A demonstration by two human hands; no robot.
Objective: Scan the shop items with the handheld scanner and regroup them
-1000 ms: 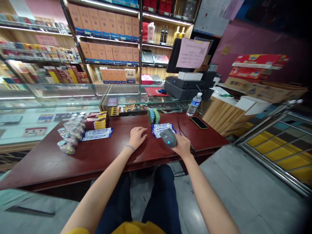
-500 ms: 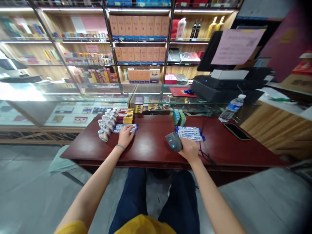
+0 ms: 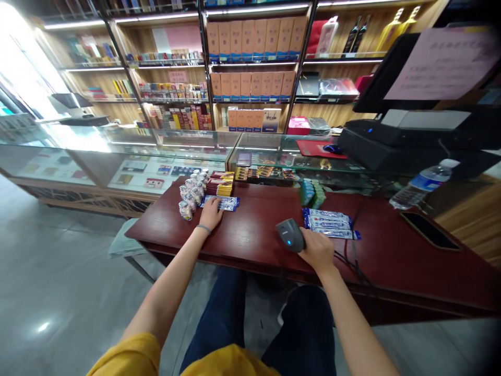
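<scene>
My right hand (image 3: 319, 249) is wrapped round the handle of a dark grey barcode scanner (image 3: 290, 235), whose small blue light is lit. The scanner is held low over the brown table, its head towards the left. To the right of it lie several blue-and-white packets (image 3: 329, 223) in a row. My left hand (image 3: 211, 213) rests, fingers apart, on the near left part of other blue-and-white packets (image 3: 229, 203); its fingertips are partly hard to make out. Small jars with pale lids (image 3: 191, 193) stand left of that hand, and red-and-yellow packs (image 3: 221, 184) lie behind it.
Green and blue packs (image 3: 312, 193) stand at the table's back edge. A water bottle (image 3: 422, 184) and a phone (image 3: 430, 230) are on the right. The scanner's cable (image 3: 350, 263) trails rightwards. A glass counter (image 3: 270, 149) borders the dark red table (image 3: 250, 235); a stool (image 3: 127, 237) stands left.
The view has swung to the left, so the table and shelves appear further right. My left hand has shifted slightly towards the left end of its packets. The scanner stays in my right hand.
</scene>
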